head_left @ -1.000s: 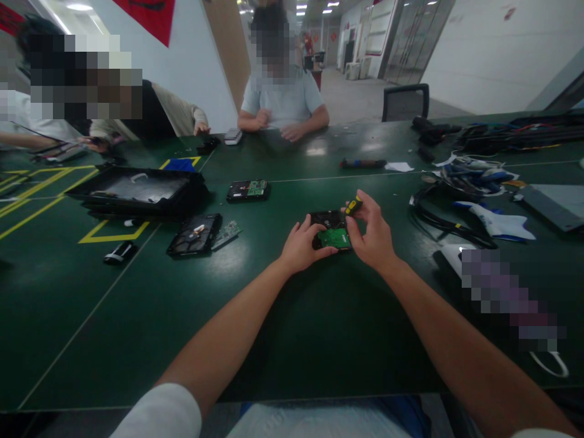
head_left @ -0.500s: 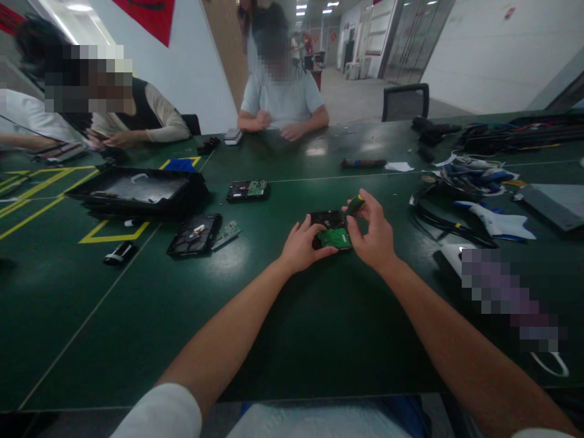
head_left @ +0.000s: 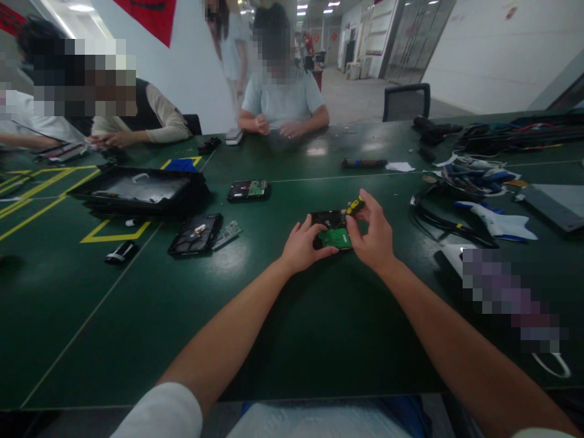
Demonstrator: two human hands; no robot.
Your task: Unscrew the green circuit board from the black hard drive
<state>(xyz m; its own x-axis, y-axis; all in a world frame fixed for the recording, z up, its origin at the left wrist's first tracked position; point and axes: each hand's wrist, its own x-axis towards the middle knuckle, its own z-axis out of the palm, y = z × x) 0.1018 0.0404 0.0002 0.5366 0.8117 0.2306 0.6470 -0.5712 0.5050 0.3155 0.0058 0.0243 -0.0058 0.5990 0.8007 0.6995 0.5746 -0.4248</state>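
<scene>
A hard drive with a green circuit board (head_left: 335, 237) lies on the green table (head_left: 319, 340). My left hand (head_left: 302, 246) grips its left side, fingers along the far edge and thumb at the near edge. In my right hand (head_left: 373, 234) is a small yellow-and-black screwdriver (head_left: 354, 206), pinched between thumb and fingers over the drive's right part. The screwdriver's tip is hidden. Farther off lies a second hard drive (head_left: 249, 190). To the left sits a black drive casing (head_left: 196, 235) beside a loose circuit board (head_left: 227, 234).
A black tray (head_left: 141, 188) and a small black item (head_left: 121, 252) are at left. Cables (head_left: 449, 225), a white-and-blue piece (head_left: 502, 222) and a grey box (head_left: 554, 205) lie at right. People sit across the table; another stands behind.
The screwdriver has turned in my right fingers, showing more yellow on its handle. My left hand and the drive stay put. A standing person has come into view behind the table.
</scene>
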